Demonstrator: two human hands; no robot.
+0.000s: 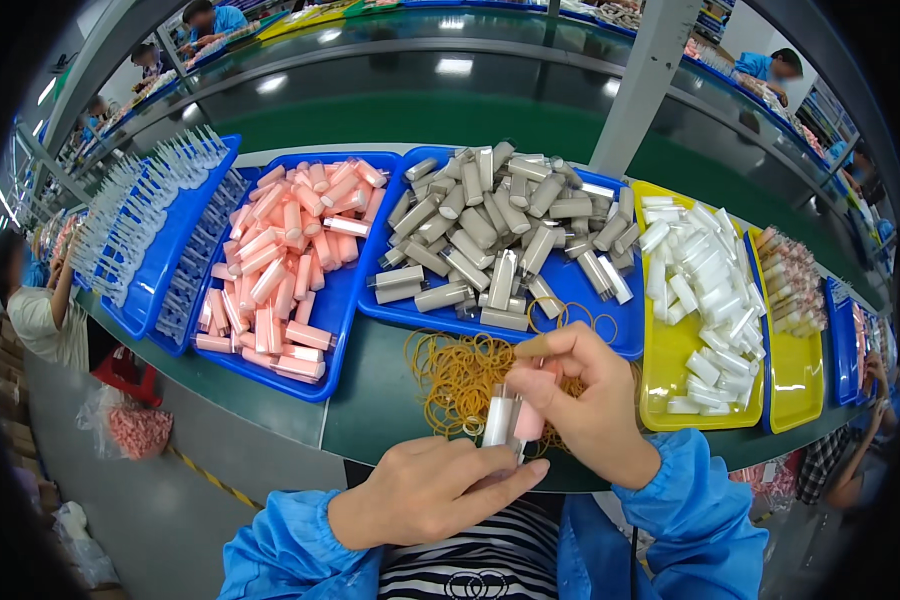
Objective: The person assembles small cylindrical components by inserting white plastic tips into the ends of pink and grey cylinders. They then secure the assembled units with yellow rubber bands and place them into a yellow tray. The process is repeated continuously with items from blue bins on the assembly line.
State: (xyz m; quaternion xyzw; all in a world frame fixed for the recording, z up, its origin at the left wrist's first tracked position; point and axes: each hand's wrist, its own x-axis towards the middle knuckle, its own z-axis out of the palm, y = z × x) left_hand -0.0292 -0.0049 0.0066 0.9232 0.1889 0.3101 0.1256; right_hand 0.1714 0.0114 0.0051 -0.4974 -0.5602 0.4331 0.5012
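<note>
Sleeves of blue cloth slant in toward each other, and our hands meet above the bench, the left hand low with its back upward, the right hand higher and turned inward. Between them we count one white tube and one pink tube, side by side and nearly upright; the rubber bands beneath are too tangled to count. Our left fingers curl closed at the white tube's lower end, while our right thumb and forefinger pinch the pink tube near its top.
</note>
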